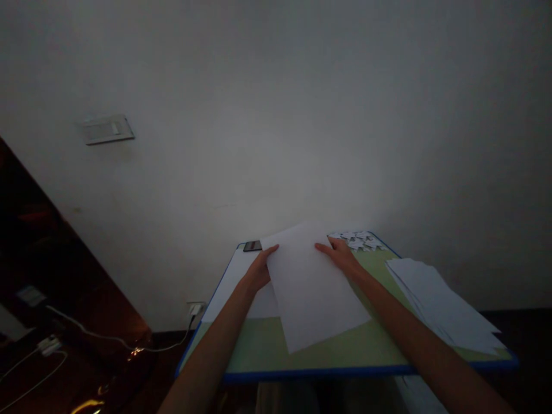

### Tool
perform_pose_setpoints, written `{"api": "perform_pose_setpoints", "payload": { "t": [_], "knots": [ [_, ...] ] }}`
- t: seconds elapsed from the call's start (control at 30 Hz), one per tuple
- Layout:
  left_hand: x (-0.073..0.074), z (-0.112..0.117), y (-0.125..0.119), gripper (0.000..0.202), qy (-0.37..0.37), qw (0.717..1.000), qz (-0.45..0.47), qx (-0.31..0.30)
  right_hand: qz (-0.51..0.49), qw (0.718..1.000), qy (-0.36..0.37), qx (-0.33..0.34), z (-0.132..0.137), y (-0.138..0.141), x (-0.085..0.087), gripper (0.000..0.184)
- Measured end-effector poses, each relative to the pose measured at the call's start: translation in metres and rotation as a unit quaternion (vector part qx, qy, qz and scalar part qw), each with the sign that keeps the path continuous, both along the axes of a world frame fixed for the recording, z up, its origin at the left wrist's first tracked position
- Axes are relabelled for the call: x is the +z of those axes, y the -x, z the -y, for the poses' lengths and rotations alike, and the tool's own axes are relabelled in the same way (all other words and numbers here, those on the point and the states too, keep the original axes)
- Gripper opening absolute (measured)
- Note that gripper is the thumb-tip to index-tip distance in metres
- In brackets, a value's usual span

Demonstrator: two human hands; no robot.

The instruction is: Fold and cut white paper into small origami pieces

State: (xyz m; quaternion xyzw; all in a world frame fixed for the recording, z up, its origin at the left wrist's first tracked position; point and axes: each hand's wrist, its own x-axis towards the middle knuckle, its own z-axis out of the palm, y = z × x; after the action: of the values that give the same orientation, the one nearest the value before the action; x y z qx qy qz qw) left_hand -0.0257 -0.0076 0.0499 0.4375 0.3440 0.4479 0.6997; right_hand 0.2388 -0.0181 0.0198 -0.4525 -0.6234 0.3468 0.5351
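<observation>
A white sheet of paper (317,293) is held between my two hands, tilted over the table. My left hand (261,269) grips its left edge, thumb on top and fingers beneath. On the opposite edge, my right hand (341,256) pinches it the same way, the thumb on the upper face. Whether it is one sheet or more than one, I cannot tell. Under my left hand another white sheet (230,287) lies flat on the table, partly covered by the held one.
The green table (259,348) has a blue edge and stands against a wall. A fanned paper stack (444,305) lies right, overhanging the edge. Small paper pieces (362,240) sit at the back right, a dark flat device (252,246) back left. A white cable (112,340) runs to a wall plug (195,310).
</observation>
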Motion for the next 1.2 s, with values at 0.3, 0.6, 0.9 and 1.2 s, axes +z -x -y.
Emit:
{"api": "perform_pose_setpoints", "payload": {
  "t": [0.3, 0.6, 0.9, 1.2],
  "knots": [
    [-0.004, 0.017, -0.014, 0.038, -0.006, 0.992, 0.085, -0.096, 0.112, 0.968, -0.204, -0.090, 0.013, -0.011, 0.013, 0.042],
    [0.002, 0.023, -0.024, 0.060, -0.007, 0.989, 0.119, -0.091, 0.314, 0.888, -0.335, 0.015, 0.042, 0.019, 0.013, 0.057],
    [-0.001, 0.018, -0.023, 0.036, -0.024, 0.995, 0.083, 0.049, 0.373, 0.851, -0.370, 0.025, 0.045, 0.021, 0.010, 0.055],
    [0.008, 0.021, -0.028, 0.038, -0.087, 0.979, 0.060, 0.176, 0.378, 0.845, -0.378, -0.020, 0.061, 0.046, 0.018, 0.064]
  ]
}}
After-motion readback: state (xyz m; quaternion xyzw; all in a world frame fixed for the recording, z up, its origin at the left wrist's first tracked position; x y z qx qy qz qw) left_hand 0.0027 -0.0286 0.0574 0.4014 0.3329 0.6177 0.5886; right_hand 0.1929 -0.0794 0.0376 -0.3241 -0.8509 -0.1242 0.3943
